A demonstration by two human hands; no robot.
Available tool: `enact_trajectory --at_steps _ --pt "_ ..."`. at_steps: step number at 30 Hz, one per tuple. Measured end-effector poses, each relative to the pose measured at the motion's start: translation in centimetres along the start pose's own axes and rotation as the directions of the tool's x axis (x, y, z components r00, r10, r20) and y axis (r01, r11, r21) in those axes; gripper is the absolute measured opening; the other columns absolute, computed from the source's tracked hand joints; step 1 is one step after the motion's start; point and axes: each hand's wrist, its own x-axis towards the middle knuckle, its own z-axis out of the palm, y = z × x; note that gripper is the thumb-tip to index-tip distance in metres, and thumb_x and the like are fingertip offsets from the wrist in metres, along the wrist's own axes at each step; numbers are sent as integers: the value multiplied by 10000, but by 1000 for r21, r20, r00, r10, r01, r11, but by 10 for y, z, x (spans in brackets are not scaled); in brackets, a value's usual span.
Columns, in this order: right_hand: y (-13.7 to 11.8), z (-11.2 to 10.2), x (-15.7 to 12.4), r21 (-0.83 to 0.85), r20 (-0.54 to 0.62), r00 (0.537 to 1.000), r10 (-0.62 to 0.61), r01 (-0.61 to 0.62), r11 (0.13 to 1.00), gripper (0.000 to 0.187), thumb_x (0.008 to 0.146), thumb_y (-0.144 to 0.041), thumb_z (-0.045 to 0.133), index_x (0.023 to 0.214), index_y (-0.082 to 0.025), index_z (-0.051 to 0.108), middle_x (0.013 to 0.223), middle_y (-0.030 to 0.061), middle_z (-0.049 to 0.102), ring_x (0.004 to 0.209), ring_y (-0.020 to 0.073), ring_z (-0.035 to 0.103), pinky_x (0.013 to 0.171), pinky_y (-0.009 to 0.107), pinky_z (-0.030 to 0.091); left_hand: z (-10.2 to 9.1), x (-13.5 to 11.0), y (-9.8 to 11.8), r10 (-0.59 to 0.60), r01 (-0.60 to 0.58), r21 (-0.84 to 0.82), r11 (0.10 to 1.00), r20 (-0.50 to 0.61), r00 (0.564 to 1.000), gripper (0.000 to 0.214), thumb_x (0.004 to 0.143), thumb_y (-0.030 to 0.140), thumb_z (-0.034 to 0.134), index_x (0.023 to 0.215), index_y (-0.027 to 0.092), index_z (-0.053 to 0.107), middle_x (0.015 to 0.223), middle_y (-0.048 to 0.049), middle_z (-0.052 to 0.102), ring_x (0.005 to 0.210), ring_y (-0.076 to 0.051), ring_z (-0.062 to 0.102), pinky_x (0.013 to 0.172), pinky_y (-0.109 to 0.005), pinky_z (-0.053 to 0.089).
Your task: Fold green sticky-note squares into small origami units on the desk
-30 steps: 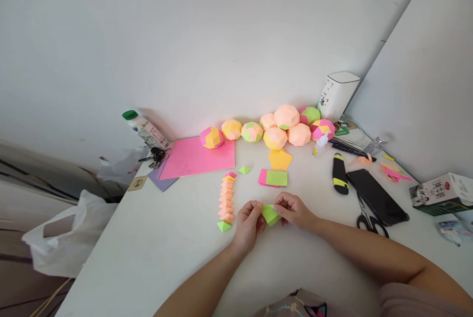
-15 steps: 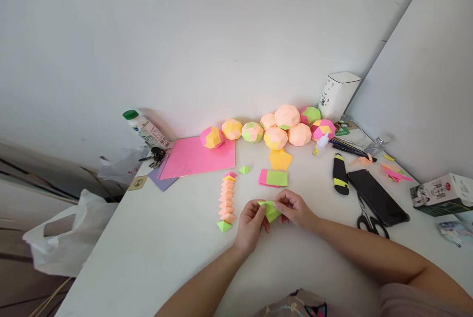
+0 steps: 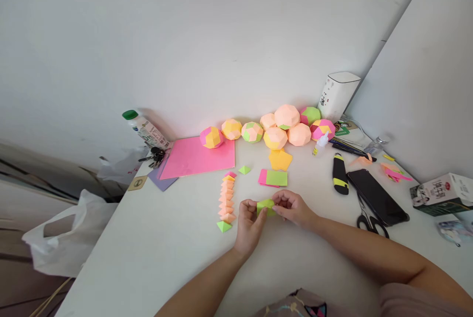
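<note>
A small piece of green paper [image 3: 265, 206] is held between my two hands above the table. My left hand [image 3: 249, 226] pinches its left side, thumb towards me. The fingers of my right hand [image 3: 293, 208] grip its right edge. Left of my hands runs a row of folded paper units [image 3: 226, 196], mostly peach, with a green one [image 3: 223, 226] at the near end. Another green folded unit [image 3: 244, 170] lies apart, beyond my left hand. Just past my hands are flat green [image 3: 277, 178] and pink paper pieces [image 3: 262, 176].
Several faceted paper balls [image 3: 287, 116] line the wall, behind a yellow paper pentagon [image 3: 280, 160]. A pink sheet [image 3: 199, 158] and a bottle [image 3: 150, 130] are at the left. To the right lie a cutter [image 3: 340, 174], black phone [image 3: 379, 197], scissors [image 3: 371, 223], glue bottle [image 3: 320, 143] and milk carton [image 3: 441, 194].
The green paper has turned in my fingers; its downward-pointing corner no longer shows. My left fingers have shifted their hold slightly. The things on the table stay where they were.
</note>
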Motion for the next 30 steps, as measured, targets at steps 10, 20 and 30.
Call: enact_trajectory --at_steps 10,20,30 --pt "1 -1 0 -39 69 998 6 -3 999 389 761 -294 659 1118 -175 560 748 -10 520 590 87 500 523 225 430 1 -7 2 69 -68 93 993 -8 998 268 773 303 626 976 231 466 904 -35 554 848 -159 563 694 -259 463" --pt "-6 -2 0 -3 101 994 42 -42 999 268 714 -392 696 800 -160 592 608 -34 522 513 89 473 490 225 424 -4 -5 5 125 -136 239 962 60 990 324 789 283 602 1111 248 583 971 -58 554 897 -192 543 735 -283 463" --pt "-4 -3 1 -58 104 991 -88 95 994 222 754 -382 657 724 -163 666 810 34 589 522 90 495 480 241 429 -3 -5 6 80 -93 227 970 64 995 384 762 312 634 1139 248 602 894 -46 549 843 -188 535 734 -289 468"
